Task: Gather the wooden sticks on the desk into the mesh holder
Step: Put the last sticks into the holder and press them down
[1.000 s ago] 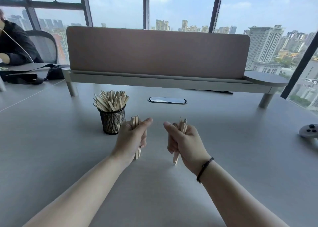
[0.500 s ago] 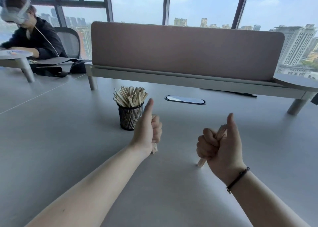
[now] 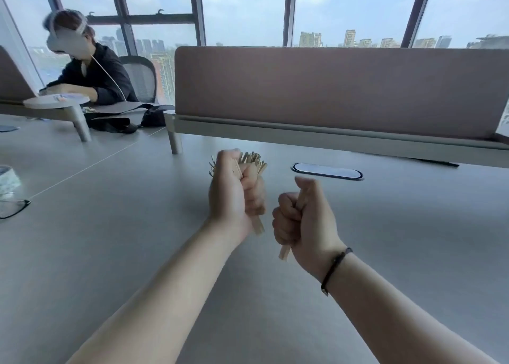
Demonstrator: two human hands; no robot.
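My left hand [image 3: 234, 192] is a fist around a small bundle of wooden sticks whose lower ends [image 3: 258, 227] poke out below it. It is raised in front of the mesh holder, hiding the black cup; only the tops of the holder's sticks [image 3: 252, 159] show behind the knuckles. My right hand [image 3: 304, 220], with a black bracelet on the wrist, is closed on another few wooden sticks; their ends [image 3: 283, 253] stick out under the fist. It hovers just right of the left hand above the grey desk [image 3: 137, 253].
A pink divider panel [image 3: 330, 88] on a raised shelf runs along the desk's far side, with an oval cable port [image 3: 327, 171] in front. At the far left sits a person wearing a headset [image 3: 88, 74]. Glasses [image 3: 13, 208] lie at the left edge.
The view has swung left. My left hand rose in front of the holder, covering the cup. My right hand moved in closer to the left one. Both thumbs have folded down.
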